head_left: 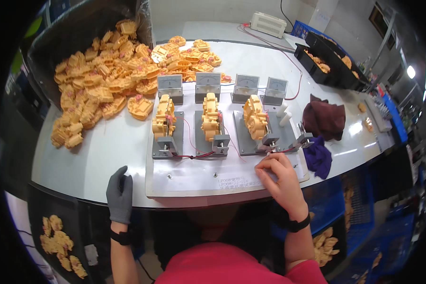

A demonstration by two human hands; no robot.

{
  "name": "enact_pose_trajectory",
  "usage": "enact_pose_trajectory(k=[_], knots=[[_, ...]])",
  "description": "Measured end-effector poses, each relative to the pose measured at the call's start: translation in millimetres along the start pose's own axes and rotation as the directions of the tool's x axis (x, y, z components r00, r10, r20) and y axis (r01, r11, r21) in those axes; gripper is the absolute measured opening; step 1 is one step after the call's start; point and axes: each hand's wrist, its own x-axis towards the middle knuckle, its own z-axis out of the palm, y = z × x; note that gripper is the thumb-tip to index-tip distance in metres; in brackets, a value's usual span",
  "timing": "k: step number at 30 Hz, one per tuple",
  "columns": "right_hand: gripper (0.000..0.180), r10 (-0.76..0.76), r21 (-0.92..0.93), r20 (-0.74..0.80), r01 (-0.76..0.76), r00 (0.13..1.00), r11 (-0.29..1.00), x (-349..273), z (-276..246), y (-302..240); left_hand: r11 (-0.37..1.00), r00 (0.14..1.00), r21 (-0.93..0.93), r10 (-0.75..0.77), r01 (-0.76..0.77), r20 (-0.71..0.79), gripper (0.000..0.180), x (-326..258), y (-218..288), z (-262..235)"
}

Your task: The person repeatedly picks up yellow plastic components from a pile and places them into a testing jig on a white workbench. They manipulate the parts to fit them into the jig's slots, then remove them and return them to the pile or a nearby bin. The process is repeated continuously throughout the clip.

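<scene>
My left hand (119, 194), in a grey glove, rests at the table's front edge, thumb apart from the fingers and nothing in it. My bare right hand (283, 184) is closed with bent fingers just below the rightmost test fixture (244, 144); its fingertips meet the wires and clamp end there, and whatever they grip is too small to make out. A yellow plastic gear housing (254, 118) stands upright in that fixture. Similar housings fill the middle fixture (203, 146) and the left fixture (179, 137). Behind them stand several analog meters (208, 85).
Many yellow housings (104, 80) spill from a dark bin (42, 52) at the left. Brown cloth (324, 118) and purple cloth (319, 158) lie at the right, near two white posts (286, 118). Black trays (333, 59) and a white power box (268, 24) stand farther back.
</scene>
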Motion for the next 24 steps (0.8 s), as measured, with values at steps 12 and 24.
enact_pose_trajectory(k=[12,24], knots=[[0.009,0.056,-0.091,-0.018,-0.057,0.998,0.994,-5,8,-1,0.955,0.975,0.248,0.193,-0.161,-0.112,0.020,8,2,26],[0.012,-0.072,-0.105,-0.060,0.065,0.996,0.992,-2,10,8,0.991,0.999,0.127,0.041,-0.039,-0.017,0.029,5,-24,22]])
